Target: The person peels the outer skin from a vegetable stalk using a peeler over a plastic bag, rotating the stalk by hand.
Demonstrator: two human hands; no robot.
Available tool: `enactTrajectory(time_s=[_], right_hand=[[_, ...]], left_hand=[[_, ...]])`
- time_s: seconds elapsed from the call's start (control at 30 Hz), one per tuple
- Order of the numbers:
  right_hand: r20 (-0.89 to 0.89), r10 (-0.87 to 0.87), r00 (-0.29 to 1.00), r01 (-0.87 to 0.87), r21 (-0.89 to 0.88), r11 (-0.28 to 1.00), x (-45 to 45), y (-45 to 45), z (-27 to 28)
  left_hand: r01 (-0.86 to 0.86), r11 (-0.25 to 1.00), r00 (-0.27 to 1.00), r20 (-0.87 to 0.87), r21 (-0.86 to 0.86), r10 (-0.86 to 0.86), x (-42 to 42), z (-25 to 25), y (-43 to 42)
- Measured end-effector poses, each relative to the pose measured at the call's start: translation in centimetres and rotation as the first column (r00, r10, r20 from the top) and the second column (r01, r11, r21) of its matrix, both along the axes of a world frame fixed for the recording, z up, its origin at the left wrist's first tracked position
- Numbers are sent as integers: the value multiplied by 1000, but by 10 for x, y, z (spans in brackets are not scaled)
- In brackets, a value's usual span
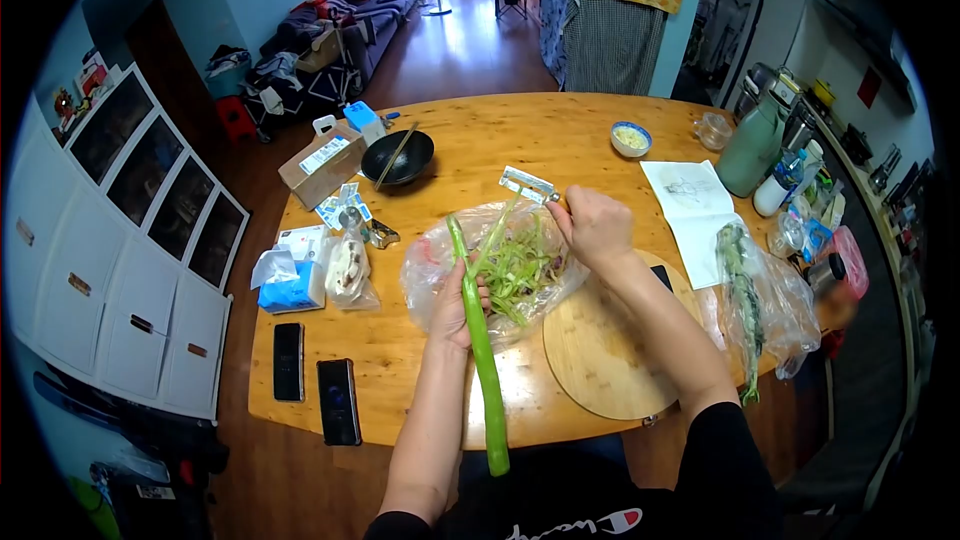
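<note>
A long, peeled-looking green celtuce stem (484, 360) slants across the front of the table, its thick lower end reaching past the edge. My left hand (456, 308) is closed around its upper part. In my right hand (597, 227) is a peeler (528, 184), held above and to the right of the stem's thin tip. A pale green strip of peel (497, 232) hangs from the peeler down toward the stem. Beneath both hands, a clear plastic bag (424, 270) lies spread out with a heap of green peelings (523, 275) on it.
Right of the bag is a round wooden board (600, 360), partly under my right forearm. Two phones (338, 402) and a tissue pack (292, 283) lie at left. A black bowl (398, 157) with chopsticks, a small bowl (630, 139), an open notebook (690, 210) and bagged greens (740, 290) stand around.
</note>
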State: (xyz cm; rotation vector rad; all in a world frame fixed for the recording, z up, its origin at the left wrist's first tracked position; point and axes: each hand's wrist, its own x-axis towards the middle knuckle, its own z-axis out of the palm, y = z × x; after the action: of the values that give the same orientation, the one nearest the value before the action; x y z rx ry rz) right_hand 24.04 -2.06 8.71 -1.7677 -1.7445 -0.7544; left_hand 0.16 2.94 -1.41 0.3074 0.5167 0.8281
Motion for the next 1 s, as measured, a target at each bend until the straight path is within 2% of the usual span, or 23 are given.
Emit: enactTrajectory(time_s=[0.13, 0.17, 0.23, 0.43, 0.57, 0.67, 0.77, 0.87, 0.97, 1.0], right_hand=[[86, 98, 992, -95, -33, 995, 8, -1, -15], [105, 111, 988, -108, -34, 994, 10, -1, -19], [118, 105, 987, -103, -27, 994, 7, -5, -12], [117, 76, 990, -73, -25, 997, 9, -9, -11], [119, 59, 991, -55, -43, 998, 16, -12, -8], [84, 61, 995, -56, -60, 997, 23, -13, -11], [76, 109, 991, -101, -101, 990, 14, -18, -7], [-59, 97, 994, -104, -133, 986, 0, -23, 0], [-145, 122, 982, -142, -134, 981, -11, -29, 7], [-159, 123, 980, -145, -134, 980, -14, -30, 8]], left_hand=[[-63, 997, 998, 10, 33, 63, -1, 5, -3], [-71, 996, 996, 65, 56, 67, -3, 7, -5], [-89, 991, 981, 180, 104, 70, -7, 13, -6], [-120, 975, 981, 176, 190, 86, -6, 26, -5], [-149, 972, 954, 284, 183, 93, -7, 21, -2], [-155, 969, 942, 324, 191, 87, -9, 15, 0], [-138, 979, 968, 229, 151, 101, -5, 24, -4], [-119, 984, 979, 179, 129, 95, 6, 39, -9], [-88, 984, 969, 244, 154, 48, 11, 25, -1], [-117, 980, 971, 225, 160, 79, 14, 28, -3]])
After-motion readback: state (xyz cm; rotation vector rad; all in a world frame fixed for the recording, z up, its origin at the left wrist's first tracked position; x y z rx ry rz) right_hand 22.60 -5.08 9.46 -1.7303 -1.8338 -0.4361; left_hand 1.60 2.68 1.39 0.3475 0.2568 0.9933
